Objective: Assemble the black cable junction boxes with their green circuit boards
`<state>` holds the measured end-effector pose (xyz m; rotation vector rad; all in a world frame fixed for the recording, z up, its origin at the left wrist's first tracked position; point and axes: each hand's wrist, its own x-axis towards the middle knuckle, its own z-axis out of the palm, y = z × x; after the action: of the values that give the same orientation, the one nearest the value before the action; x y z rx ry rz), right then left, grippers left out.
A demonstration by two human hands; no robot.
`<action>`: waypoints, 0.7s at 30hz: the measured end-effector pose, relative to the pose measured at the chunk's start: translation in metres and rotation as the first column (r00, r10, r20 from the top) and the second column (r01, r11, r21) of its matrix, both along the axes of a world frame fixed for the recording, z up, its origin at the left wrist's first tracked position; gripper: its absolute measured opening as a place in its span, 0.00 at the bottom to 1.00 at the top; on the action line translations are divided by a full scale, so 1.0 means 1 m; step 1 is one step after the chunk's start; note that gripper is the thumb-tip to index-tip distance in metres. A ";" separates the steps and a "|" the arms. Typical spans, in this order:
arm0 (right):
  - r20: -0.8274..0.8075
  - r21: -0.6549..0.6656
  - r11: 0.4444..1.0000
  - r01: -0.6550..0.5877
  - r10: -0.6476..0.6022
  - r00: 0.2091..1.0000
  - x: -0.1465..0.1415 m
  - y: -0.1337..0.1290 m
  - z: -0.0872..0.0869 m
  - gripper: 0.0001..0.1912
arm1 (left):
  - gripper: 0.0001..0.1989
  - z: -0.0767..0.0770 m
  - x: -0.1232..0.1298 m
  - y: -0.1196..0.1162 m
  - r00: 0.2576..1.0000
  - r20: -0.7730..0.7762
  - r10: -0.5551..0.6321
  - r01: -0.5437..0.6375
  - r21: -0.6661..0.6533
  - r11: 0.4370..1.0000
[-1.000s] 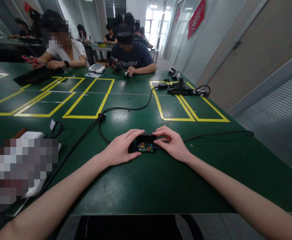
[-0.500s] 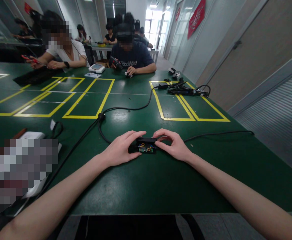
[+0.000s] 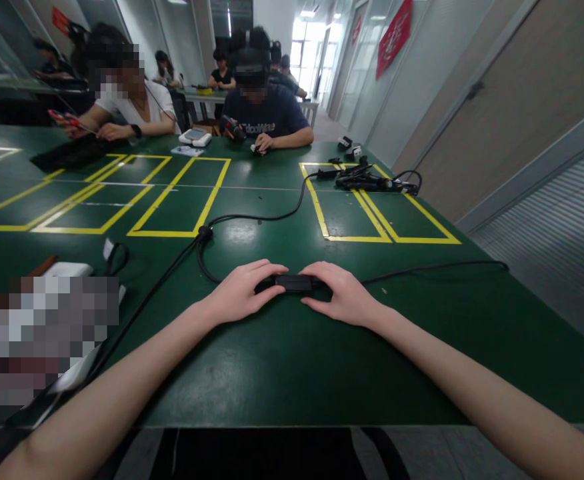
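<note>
A small black box [image 3: 295, 284] lies between my hands on the green table [image 3: 252, 373], its dark top face showing and no circuit board visible. My left hand [image 3: 247, 290] grips the box's left end between thumb and fingers. At the right end, my right hand [image 3: 339, 293] curves around with thumb and fingers apart, the fingertips at the box's far edge and the thumb near its front. Black cable [image 3: 422, 268] runs out past my right hand, and another cable [image 3: 205, 267] leads away on the left.
A bundle of black cables [image 3: 362, 179] lies by yellow tape outlines at the far right. A cable knot [image 3: 205, 233] sits left of centre. Blurred items [image 3: 47, 327] are at the left. Two people work across the table, near a white device [image 3: 195, 137].
The black cover has come down over the box, hiding the green circuit board. My left hand has shifted slightly up, and my right thumb has moved lower, away from the cover.
</note>
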<state>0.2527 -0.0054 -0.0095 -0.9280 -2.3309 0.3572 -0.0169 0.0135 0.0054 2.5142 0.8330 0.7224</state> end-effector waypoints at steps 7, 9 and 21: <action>0.049 0.057 0.997 0.046 -0.048 0.998 -0.002 0.002 -0.002 0.08 | 0.12 -0.001 0.005 -0.002 0.995 -0.094 0.032 -0.032 0.004 0.999; 0.059 0.082 0.996 0.043 -0.047 0.997 -0.003 0.001 -0.002 0.08 | 0.12 -0.002 0.007 -0.003 0.985 -0.163 0.065 -0.059 0.042 0.997; 0.052 0.109 0.992 -0.070 0.065 0.997 -0.004 -0.002 0.002 0.12 | 0.07 0.000 0.009 -0.007 0.975 -0.216 0.058 -0.024 0.160 0.987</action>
<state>0.2487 -0.0070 -0.0072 -0.8141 -2.4045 0.2327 -0.0075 0.0069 0.0059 2.7632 0.9383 0.5470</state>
